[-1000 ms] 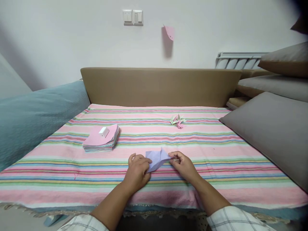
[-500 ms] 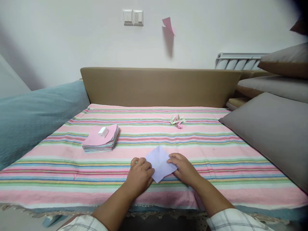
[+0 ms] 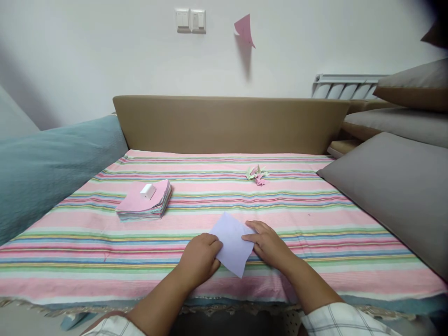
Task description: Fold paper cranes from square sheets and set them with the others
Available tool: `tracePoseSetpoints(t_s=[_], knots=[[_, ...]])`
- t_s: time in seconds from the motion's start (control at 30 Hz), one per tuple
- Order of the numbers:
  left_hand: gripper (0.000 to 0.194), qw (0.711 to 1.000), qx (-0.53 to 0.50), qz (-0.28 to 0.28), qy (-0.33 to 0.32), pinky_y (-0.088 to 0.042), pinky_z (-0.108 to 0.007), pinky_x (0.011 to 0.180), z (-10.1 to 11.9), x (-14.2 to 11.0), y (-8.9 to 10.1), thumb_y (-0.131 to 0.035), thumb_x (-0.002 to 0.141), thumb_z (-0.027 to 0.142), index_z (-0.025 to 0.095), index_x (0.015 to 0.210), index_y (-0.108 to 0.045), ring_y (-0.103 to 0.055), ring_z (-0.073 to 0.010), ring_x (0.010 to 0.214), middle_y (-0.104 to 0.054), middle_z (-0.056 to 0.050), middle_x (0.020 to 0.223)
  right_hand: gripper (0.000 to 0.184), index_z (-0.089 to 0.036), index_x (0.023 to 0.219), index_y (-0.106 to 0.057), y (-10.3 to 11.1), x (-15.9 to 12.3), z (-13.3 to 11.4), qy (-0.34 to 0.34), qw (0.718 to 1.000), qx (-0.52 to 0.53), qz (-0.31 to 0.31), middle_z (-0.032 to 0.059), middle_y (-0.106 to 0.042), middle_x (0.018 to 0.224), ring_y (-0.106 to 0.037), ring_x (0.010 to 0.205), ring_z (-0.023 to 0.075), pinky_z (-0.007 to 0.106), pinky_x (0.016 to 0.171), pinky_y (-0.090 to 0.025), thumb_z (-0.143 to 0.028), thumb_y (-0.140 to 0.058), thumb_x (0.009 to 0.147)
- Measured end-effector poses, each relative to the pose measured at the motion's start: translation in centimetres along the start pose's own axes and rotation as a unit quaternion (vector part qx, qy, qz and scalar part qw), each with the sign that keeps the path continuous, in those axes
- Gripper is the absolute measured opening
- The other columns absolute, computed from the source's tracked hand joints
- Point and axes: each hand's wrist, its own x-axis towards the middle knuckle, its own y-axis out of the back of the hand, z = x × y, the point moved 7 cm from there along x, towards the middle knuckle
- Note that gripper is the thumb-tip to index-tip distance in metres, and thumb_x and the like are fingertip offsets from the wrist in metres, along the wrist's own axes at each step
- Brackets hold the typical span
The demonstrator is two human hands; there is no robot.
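Observation:
A pale lilac sheet of origami paper (image 3: 232,243) lies between my hands, one corner pointing away from me and another toward me. My left hand (image 3: 200,254) is closed on its left edge, with the thumb on top. At the right edge, my right hand (image 3: 266,242) pinches the sheet, thumb over it and fingers at the side. Farther off sit several small folded paper figures (image 3: 258,175), pink and pale green. To the left lies a stack of coloured paper (image 3: 143,203) with a small white block (image 3: 147,191) on top.
A striped cloth (image 3: 87,233) covers the surface. A brown board (image 3: 224,125) stands at the back. On the left is a blue-green cushion (image 3: 63,163), on the right several grey cushions (image 3: 385,177). A pink paper (image 3: 245,30) hangs on the wall.
The lilac sheet has turned and appears more opened out, its near corner now lower and farther right. My left hand has shifted slightly left. The view has tilted a little.

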Motion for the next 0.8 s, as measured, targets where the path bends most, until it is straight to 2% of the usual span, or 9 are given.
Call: tracePoseSetpoints(t_s=[0.2,0.4,0.57,0.67,0.8], knots=[[0.015,0.998,0.033,-0.017,0.054,-0.043,-0.033,0.075,-2.2,-0.2,0.5,-0.051,0.076,0.018,0.02,0.082,-0.065,-0.055,-0.0224,0.087,-0.063,-0.006,0.086,0.034,-0.027,0.096,-0.071,0.3,0.0,0.2,0.005,1.0,0.004,0.011,0.01,-0.054,0.124,-0.047,0.115,0.0246,0.043,0.096,-0.039,-0.007,-0.052,0.075],[0.019,0.997,0.017,-0.02,0.071,-0.042,-0.03,0.071,-3.6,-0.3,1.0,-0.048,0.083,0.025,0.019,0.079,-0.065,-0.055,-0.0206,0.083,-0.063,-0.006,0.084,0.036,-0.025,0.094,-0.072,0.2,-0.1,-0.1,0.004,0.999,0.041,-0.01,0.0093,-0.052,0.127,-0.045,0.117,0.024,0.041,0.098,-0.038,-0.005,-0.05,0.074],[0.017,0.996,-0.021,-0.003,0.082,-0.039,-0.029,0.074,-4.6,-0.2,1.3,-0.054,0.081,0.028,0.018,0.071,-0.063,-0.055,-0.0187,0.08,-0.063,-0.005,0.08,0.024,-0.022,0.093,-0.07,0.0,-0.1,0.5,-0.037,0.994,0.087,-0.046,0.0103,-0.05,0.129,-0.042,0.119,0.0242,0.04,0.099,-0.036,-0.024,-0.049,0.083],[0.018,0.995,-0.046,0.005,0.093,-0.038,-0.029,0.075,-5.2,-0.1,1.2,-0.057,0.08,0.031,0.018,0.068,-0.062,-0.055,-0.0181,0.08,-0.063,-0.004,0.078,0.027,-0.02,0.085,-0.07,-0.3,0.0,0.9,-0.069,0.99,0.105,-0.063,0.0103,-0.049,0.13,-0.041,0.121,0.0237,0.039,0.099,-0.034,-0.034,-0.046,0.086],[0.02,0.993,-0.058,0.003,0.1,-0.038,-0.029,0.076,-5.5,0.1,1.1,-0.057,0.08,0.033,0.018,0.068,-0.061,-0.055,-0.0178,0.08,-0.063,-0.003,0.079,0.033,-0.02,0.078,-0.068,-0.5,0.3,1.3,-0.095,0.987,0.113,-0.058,0.0095,-0.051,0.128,-0.042,0.12,0.0225,0.037,0.1,-0.033,-0.04,-0.044,0.087]])
